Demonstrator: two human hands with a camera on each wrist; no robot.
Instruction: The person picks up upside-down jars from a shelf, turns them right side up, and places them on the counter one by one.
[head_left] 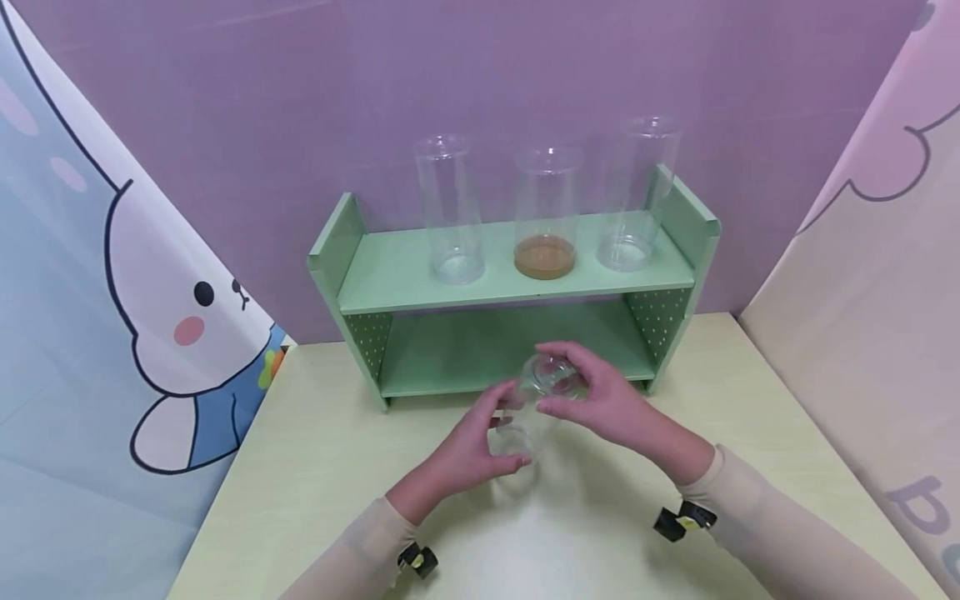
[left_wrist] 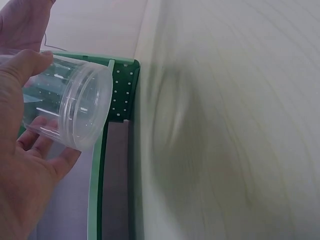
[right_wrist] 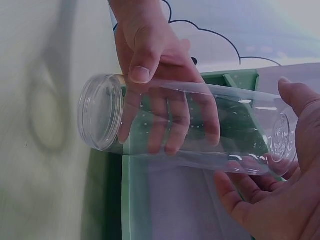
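A clear plastic jar is held above the table, in front of the shelf, its indented base up and its clear lidded end pointing down. My left hand holds the jar's side near that lower end, thumb on one side and fingers across the other, as the right wrist view shows. Around the base end curl the thumb and fingers of my right hand. Nothing shows inside the jar, and its lower end hangs just off the tabletop.
Behind the hands stands a green two-tier shelf. Its upper tier carries a left clear jar, a middle jar with a brown bottom and a right clear jar. The pale table meets printed cloth walls.
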